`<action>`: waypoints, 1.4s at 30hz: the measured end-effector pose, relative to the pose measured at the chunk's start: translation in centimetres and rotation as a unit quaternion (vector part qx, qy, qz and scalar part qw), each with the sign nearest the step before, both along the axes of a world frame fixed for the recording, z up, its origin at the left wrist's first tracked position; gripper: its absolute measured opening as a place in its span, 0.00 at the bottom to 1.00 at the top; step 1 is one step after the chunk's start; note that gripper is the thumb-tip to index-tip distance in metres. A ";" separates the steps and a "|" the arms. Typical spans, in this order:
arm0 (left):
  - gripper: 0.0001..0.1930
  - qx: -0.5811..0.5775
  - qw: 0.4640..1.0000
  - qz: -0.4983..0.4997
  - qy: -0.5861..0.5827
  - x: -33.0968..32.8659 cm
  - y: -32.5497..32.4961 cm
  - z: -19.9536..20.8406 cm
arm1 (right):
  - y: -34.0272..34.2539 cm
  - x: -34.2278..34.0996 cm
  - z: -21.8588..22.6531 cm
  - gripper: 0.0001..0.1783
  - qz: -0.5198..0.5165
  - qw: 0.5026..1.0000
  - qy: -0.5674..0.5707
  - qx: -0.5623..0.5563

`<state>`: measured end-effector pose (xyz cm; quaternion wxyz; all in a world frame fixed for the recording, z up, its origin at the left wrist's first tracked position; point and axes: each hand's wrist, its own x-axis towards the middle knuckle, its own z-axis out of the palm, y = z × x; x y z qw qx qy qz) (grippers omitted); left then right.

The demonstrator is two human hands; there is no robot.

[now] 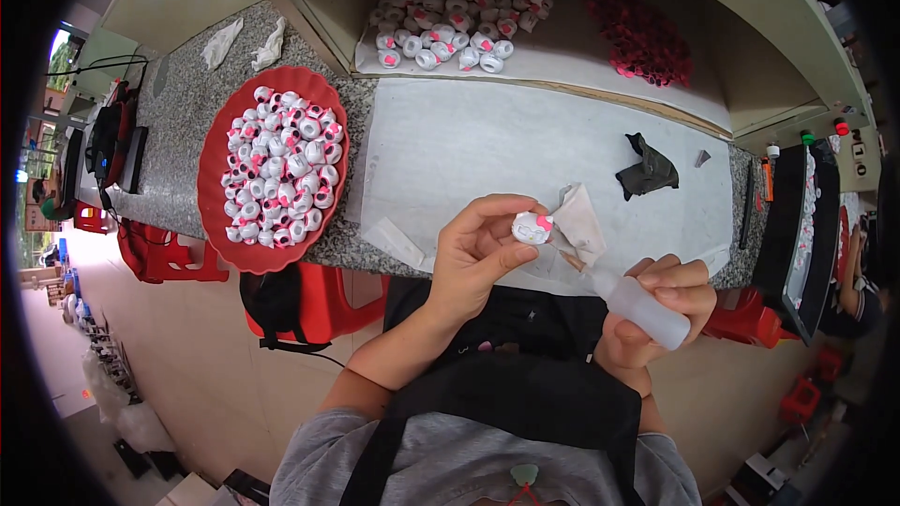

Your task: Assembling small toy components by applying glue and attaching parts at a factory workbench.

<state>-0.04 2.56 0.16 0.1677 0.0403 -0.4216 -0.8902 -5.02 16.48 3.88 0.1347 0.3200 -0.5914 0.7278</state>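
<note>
Between the thumb and fingers of my left hand (480,253) is a small white cat-head piece (532,228) with a pink bow. My right hand (664,305) is wrapped round a translucent white squeeze bottle (649,311), held tilted. Its thin nozzle (570,260) points up and left toward the cat-head piece; whether the tip touches it I cannot tell. Just behind the nozzle lies a crumpled white cloth (579,223). Both hands are over the near edge of the white paper sheet (469,145) on the bench.
A red scalloped bowl (212,189) heaped with similar white pieces stands at left. On the shelf behind are more white pieces (459,14) and a pile of small pink parts (642,37). A black cloth (647,169) lies on the paper at right. Red stools (328,305) stand below the bench.
</note>
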 end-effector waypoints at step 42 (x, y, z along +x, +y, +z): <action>0.17 0.021 0.999 -0.025 -0.008 0.2 0.3 0.2 | -0.5 0.7 -0.7 0.18 -0.019 0.998 0.063 -0.009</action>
